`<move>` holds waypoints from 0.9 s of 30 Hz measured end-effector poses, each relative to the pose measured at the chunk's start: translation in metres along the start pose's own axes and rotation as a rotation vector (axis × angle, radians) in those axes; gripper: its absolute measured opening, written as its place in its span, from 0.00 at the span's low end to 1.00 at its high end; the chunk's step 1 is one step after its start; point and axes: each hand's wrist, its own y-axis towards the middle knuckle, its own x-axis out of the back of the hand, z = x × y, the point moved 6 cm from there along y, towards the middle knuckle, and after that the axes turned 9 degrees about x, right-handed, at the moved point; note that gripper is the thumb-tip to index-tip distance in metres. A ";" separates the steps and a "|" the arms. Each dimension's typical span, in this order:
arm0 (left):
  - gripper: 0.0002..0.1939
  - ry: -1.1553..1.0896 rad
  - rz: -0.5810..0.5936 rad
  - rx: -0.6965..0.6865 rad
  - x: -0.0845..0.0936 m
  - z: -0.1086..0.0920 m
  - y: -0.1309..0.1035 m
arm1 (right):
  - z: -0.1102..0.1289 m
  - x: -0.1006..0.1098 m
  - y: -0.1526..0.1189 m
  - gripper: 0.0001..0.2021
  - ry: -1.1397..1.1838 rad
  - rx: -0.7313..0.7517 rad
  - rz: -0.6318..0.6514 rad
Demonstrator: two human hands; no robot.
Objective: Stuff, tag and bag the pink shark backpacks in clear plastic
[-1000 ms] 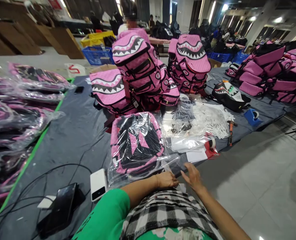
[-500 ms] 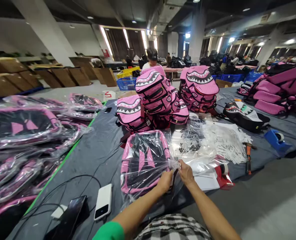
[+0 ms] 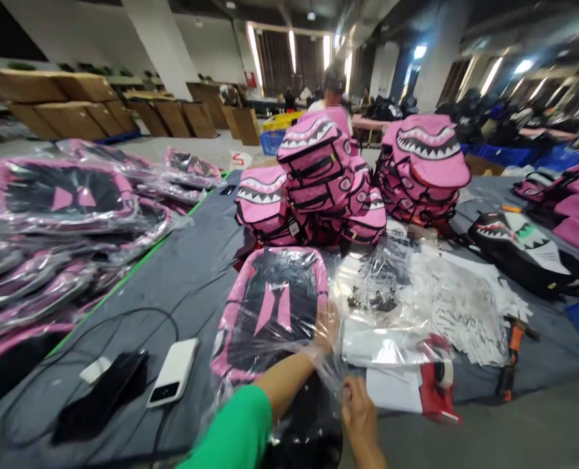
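Now we are bagging: the pink backpack (image 3: 272, 309) lies at 12 o'clock on the table (image 3: 191, 273), already inside its clear plastic bag (image 3: 289, 365). Our left hand (image 3: 325, 326) is flat and spread wide, apparently within the film, against the backpack's right edge. Our right hand (image 3: 360, 407), at 5 o'clock, is pinched tight on the bag's mouth. We judge the next move calls for drawing the film taut and closing the opening.

A dark grey tabletop (image 3: 191, 260) carries a bagged pink backpack (image 3: 272, 309), stacked pink backpacks (image 3: 318, 182), bagged packs (image 3: 59, 215) at left, a white power bank (image 3: 173, 371), cables (image 3: 123, 326) and paper tags (image 3: 460, 299).
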 end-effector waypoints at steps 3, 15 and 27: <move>0.25 0.023 0.103 0.000 0.010 0.026 -0.095 | -0.012 0.023 -0.007 0.12 -0.012 -0.091 0.071; 0.07 0.329 -0.644 0.425 0.214 0.157 -0.245 | -0.018 0.021 -0.058 0.27 0.101 -0.272 0.002; 0.18 0.026 -0.596 0.725 0.210 0.234 -0.345 | -0.018 0.041 -0.104 0.25 -0.147 -0.515 0.045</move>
